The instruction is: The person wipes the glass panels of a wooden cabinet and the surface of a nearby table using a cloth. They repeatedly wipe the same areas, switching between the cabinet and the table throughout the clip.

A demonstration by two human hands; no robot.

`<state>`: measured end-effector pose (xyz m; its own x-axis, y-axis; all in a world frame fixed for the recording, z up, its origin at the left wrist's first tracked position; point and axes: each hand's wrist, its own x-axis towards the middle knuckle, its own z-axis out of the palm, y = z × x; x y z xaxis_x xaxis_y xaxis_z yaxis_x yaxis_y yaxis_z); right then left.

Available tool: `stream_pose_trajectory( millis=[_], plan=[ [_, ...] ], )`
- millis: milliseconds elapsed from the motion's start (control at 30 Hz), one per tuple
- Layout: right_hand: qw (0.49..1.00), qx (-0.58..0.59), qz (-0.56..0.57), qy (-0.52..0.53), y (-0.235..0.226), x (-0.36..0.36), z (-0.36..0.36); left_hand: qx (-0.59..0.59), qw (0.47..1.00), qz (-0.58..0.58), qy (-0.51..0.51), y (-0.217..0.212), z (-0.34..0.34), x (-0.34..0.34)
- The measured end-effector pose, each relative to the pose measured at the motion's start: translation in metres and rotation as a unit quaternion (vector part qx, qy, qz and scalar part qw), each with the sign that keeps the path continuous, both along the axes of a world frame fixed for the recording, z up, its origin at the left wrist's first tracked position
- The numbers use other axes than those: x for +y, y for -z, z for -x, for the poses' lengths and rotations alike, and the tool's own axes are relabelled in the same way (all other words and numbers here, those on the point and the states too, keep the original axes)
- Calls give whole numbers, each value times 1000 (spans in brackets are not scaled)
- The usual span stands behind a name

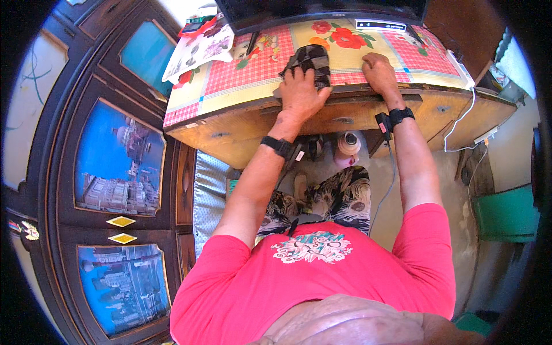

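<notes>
My left hand (303, 92) lies on a dark grey checked cloth (312, 57), near the front edge of the table. Its fingers are spread over the cloth and its thumb stands out to the right. The cloth is bunched and reaches beyond my fingertips. To the right, my right hand (379, 73) rests on the tabletop near the edge, its fingers curled in. Nothing shows in that hand, though the underside of its fingers is hidden. Beneath both hands is a table covering (241, 80) with red checks, yellow panels and flowers. Dark straps circle both wrists.
A dark screen (322, 12) stands at the table's back, with a white box-shaped device (380, 25) before it. Printed sheets (198, 54) lie at the left end. A white cable (460, 123) hangs on the right. Below stands a pink flask (348, 146); a dark cabinet (69, 144) is left.
</notes>
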<state>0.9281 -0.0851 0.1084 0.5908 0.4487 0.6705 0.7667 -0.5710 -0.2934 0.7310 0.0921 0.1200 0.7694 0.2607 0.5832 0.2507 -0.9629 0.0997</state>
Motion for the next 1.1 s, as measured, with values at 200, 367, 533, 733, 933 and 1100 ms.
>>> stream_pose_trajectory(
  millis=[200, 367, 533, 733, 933, 1100],
  plan=[
    [999, 3, 10, -34, 4, -4, -11, -28, 994, 27, 99, -2, 27, 17],
    [999, 17, 7, -36, 4, -5, -12, 4, 993, 13, 118, -3, 66, 47],
    [999, 33, 4, -39, 2, -9, -9, -8, 996, -18, 90, -2, 105, 104],
    [999, 37, 24, -23, 2, -7, -9, 18, 994, 104, 19, -14, 145, 178],
    [998, 38, 31, -25, -1, -9, -5, -130, 893, 428, -57, -54, 145, 282],
    [997, 49, 52, -22, -5, -10, -1, -335, 889, 267, -163, -97, 138, 378]
  ],
)
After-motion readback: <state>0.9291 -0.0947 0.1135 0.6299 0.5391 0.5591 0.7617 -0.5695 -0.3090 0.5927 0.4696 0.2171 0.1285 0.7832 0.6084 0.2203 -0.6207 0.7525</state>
